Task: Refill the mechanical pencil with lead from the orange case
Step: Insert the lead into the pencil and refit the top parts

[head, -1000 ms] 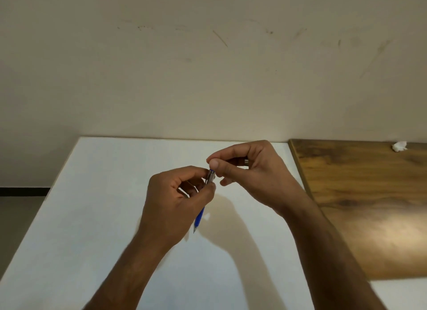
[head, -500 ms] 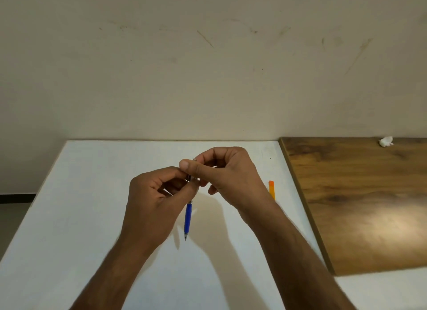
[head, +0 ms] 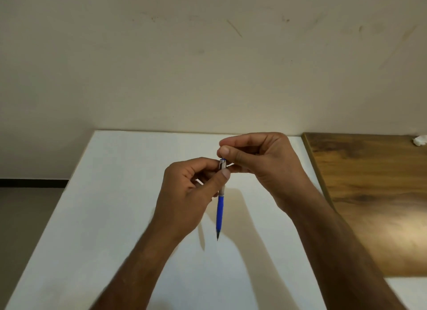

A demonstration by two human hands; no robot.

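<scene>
The left hand (head: 189,194) holds the blue mechanical pencil (head: 220,208) near its top, thumb and fingers curled tight around it. The pencil hangs tip down above the white table (head: 115,205). Just above the pencil's top, the right hand (head: 265,164) has thumb and finger pressed together; I cannot tell on what.
</scene>
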